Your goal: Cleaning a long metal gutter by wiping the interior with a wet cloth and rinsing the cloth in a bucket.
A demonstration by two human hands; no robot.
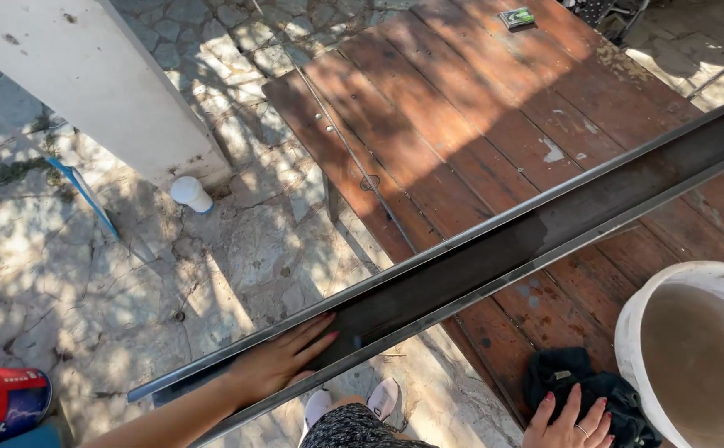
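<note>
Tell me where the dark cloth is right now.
In the head view the dark cloth lies at the lower right on the red wooden table, under the right hand, just left of the white bucket.

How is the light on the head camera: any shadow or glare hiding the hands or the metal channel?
Head view: dappled sun and shade across the red-brown plank table; bright glint along the long dark metal channel's rim; left hand sunlit and sharp; right hand on the dark cloth, clear; white bucket not blown out.
</note>
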